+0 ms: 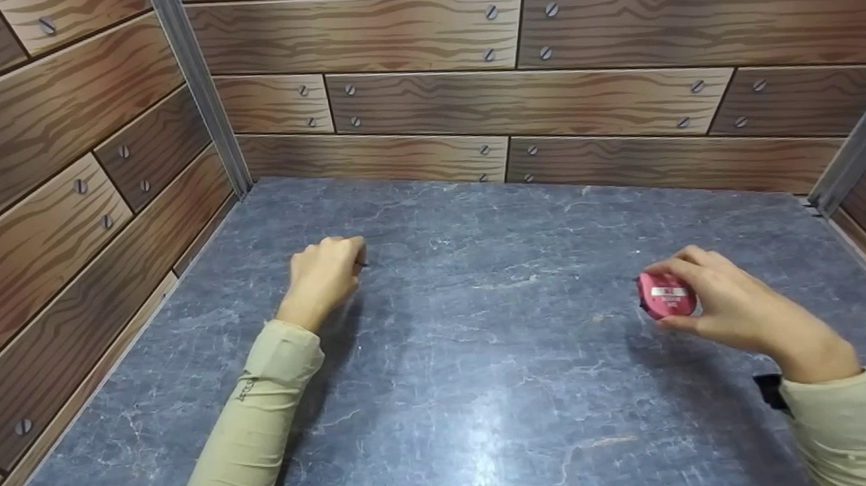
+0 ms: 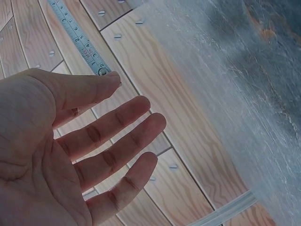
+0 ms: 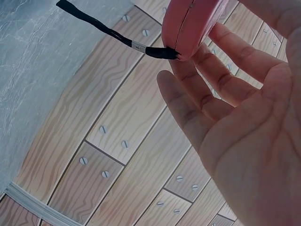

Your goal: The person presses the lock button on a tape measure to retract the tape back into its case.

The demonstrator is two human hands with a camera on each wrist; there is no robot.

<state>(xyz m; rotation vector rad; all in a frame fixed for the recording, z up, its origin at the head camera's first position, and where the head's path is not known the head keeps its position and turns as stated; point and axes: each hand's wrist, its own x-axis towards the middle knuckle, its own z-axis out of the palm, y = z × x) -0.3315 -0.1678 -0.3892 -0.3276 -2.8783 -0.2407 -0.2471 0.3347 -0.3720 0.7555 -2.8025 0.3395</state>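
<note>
A pink tape measure (image 1: 666, 298) with a white label is held above the table by my right hand (image 1: 745, 312), thumb on one side and fingers on the other. In the right wrist view, a black wrist strap (image 3: 110, 32) hangs from its case (image 3: 190, 28). My left hand (image 1: 324, 274) is at the left, well apart from the case. The left wrist view shows its thumb and a mostly hidden index finger pinching the metal end of the measuring blade (image 2: 77, 35); the other fingers are loosely bent. In the head view, the blade between the hands cannot be made out.
Beneath both hands lies a dark blue-grey marbled tabletop (image 1: 469, 346). Wood-patterned panels (image 1: 420, 37) stand behind it and at both sides, joined by grey metal corner posts (image 1: 202, 92). Light glares off the table's front middle.
</note>
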